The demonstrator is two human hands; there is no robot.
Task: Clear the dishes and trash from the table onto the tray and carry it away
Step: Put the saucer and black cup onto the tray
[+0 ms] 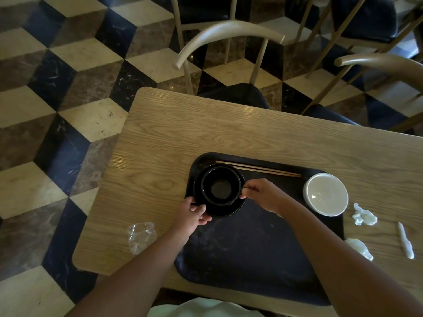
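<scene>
A black tray (251, 248) lies on the wooden table (183, 133). At its far left corner a black cup (220, 185) stands on a black saucer (229, 210). My left hand (194, 213) grips the saucer's near left rim. My right hand (261, 194) pinches the cup's handle on its right side. A pair of wooden chopsticks (258, 169) lies along the tray's far edge. A white bowl (326, 194) sits on the tray's right edge.
Crumpled clear plastic (140, 236) lies on the table left of the tray. White crumpled tissues (364, 217) (359, 248) and a white paper wrapper (406, 240) lie to the right. Two chairs (229, 53) stand beyond the table's far edge on a checkered floor.
</scene>
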